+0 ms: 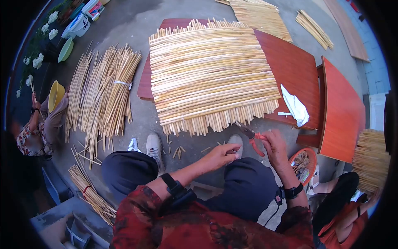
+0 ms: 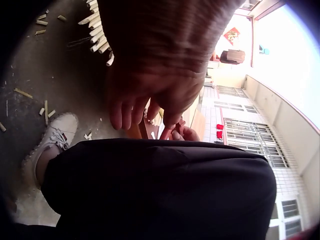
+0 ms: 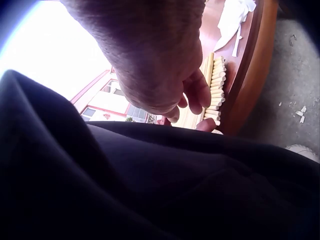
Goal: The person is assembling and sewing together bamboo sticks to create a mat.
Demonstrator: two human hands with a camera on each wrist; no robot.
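Note:
My right hand (image 1: 274,144) grips red-handled pliers (image 1: 260,137) above the right knee, their dark metal head pointing toward the mat's near edge. In the right wrist view the fingers are curled and the pliers are mostly hidden. My left hand (image 1: 222,156) is over the lap, just left of the pliers, its fingers extended and holding nothing. The left wrist view shows this hand (image 2: 155,85) with loosely straight fingers pointing down. In front of both hands lies a mat of pale sticks (image 1: 211,74) on a reddish-brown table (image 1: 290,62), its cut ends overhanging the near edge.
A white cloth (image 1: 295,108) lies on the table's right part. Bundled sticks (image 1: 103,91) lie on the floor at left, stick offcuts (image 1: 179,152) near the shoes. An orange basket (image 1: 310,166) stands at right, beside a seated person (image 1: 348,220). Another person (image 1: 37,133) sits far left.

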